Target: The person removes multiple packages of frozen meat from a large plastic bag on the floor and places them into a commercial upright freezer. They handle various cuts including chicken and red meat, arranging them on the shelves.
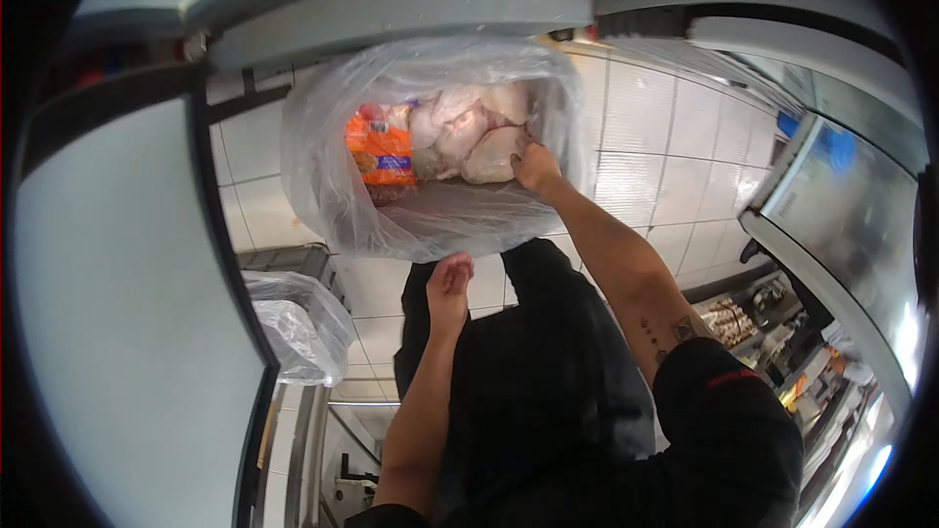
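A clear plastic liner [330, 213] spreads around the inside and rim of a container before me. Several pieces of raw chicken [458, 128] lie in it, beside an orange printed plastic package [378, 143] on the left. My right hand [539, 170] reaches inside at the right and grips the edge of the nearest raw chicken piece [495, 155]; some of its fingers are hidden. Close to the liner's near edge, my left hand [450, 279] is loosely curled with nothing visible in it. The container's walls are mostly covered by the liner.
An open door [125, 293] stands close on my left. Below it, a grey crate [293, 260] bears another clear plastic bag [301, 330]. White tiles [638, 132] cover the floor. At right are a glass-panelled unit [843, 191], egg trays [726, 323] and another person's sleeve [855, 370].
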{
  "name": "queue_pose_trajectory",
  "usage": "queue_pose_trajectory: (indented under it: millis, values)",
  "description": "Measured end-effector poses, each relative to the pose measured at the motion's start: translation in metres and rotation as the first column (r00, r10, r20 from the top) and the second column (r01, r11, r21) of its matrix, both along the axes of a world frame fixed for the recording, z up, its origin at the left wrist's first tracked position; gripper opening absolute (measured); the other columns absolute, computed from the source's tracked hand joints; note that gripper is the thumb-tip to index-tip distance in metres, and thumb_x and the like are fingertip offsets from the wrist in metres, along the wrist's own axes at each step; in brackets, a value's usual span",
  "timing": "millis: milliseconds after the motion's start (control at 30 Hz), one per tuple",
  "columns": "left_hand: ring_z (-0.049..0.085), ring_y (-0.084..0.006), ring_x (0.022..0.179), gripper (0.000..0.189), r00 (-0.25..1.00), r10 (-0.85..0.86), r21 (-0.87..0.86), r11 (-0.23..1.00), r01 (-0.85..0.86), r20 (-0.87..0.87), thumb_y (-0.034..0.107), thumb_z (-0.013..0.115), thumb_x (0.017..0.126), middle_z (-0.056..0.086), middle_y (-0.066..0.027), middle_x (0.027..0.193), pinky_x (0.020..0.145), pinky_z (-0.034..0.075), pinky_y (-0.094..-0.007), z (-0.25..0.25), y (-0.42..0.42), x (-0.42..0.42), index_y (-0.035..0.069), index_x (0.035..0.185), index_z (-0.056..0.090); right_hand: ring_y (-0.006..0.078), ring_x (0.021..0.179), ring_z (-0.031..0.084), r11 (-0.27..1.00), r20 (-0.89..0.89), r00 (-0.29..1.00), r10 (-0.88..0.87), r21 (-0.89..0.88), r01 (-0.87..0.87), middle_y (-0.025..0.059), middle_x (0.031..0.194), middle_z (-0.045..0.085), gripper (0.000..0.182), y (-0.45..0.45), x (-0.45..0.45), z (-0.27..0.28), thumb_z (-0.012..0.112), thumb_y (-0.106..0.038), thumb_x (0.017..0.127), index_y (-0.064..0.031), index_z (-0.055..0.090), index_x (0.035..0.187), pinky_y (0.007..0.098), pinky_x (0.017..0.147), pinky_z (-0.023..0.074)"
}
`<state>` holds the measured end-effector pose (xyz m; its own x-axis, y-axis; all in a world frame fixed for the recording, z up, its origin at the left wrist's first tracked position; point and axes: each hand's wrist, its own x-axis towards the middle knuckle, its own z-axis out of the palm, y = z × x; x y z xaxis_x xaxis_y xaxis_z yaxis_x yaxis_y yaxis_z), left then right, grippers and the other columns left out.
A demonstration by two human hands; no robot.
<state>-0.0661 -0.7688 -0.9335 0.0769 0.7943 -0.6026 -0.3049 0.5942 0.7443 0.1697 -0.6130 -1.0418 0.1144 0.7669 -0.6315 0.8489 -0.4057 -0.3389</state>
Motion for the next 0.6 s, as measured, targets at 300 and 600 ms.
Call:
queue_pose_trajectory:
  millis: [300, 600]
  values:
    - [0.056, -0.0111, 0.096, 0.022, 0.985, -0.171, -0.058, 0.984, 0.169, -0.035, -0.001, 0.055, 0.092, 0.060, -0.0053, 0.108, 0.083, 0.046, -0.0255, -0.092, 0.050, 0.008, 0.001, 0.114, 0.057, 0.0480, 0.127, 0.036, 0.996, 0.366, 0.926, 0.092, -0.015, -0.093, 0.0300, 0.143, 0.027, 0.069, 0.096, 0.001, -0.195, 0.064, -0.029, 0.081, -0.0070, 0.035, 0.139, 0.0483, 0.102, 0.0390]
    - [0.054, -0.0161, 0.109, 0.036, 0.980, -0.013, -0.239, 0.969, 0.061, 0.200, 0.014, 0.058, 0.093, 0.057, -0.0082, 0.121, 0.090, 0.046, -0.0323, -0.084, 0.035, 0.025, 0.009, 0.128, 0.050, 0.0403, 0.100, 0.062, 0.987, 0.044, 0.994, -0.104, 0.125, 0.098, 0.0256, 0.101, 0.065, 0.045, 0.086, 0.001, -0.066, 0.056, -0.013, 0.069, 0.0002, 0.061, 0.112, 0.0433, 0.091, 0.0484]
